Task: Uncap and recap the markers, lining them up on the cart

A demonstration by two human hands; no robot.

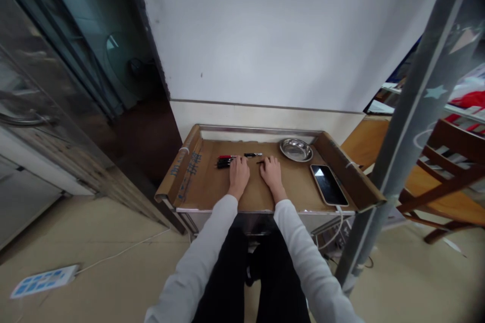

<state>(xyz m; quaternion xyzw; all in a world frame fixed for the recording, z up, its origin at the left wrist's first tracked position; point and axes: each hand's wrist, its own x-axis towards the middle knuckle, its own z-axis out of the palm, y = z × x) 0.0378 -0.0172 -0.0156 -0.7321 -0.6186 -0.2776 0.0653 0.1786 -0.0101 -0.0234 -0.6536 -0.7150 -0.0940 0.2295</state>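
Note:
My left hand (239, 175) rests palm down on the cardboard-lined tabletop (204, 186), its fingers lying at the right ends of a small group of black pens (224, 163). A red pen (226, 157) lies just behind them. Farther back, between the hands, is a black pen with a silvery end (252, 154). My right hand (272, 174) lies flat on the cardboard, fingers slightly apart, beside a small thin dark piece (259, 162). Whether the fingers touch that piece I cannot tell.
A round steel dish (296, 150) stands at the back right. In front of it lies a phone (329, 185) with a white cable (338, 227). Cardboard flaps edge the table's sides. A grey metal post (401, 111) rises at right, near a wooden chair (447, 176).

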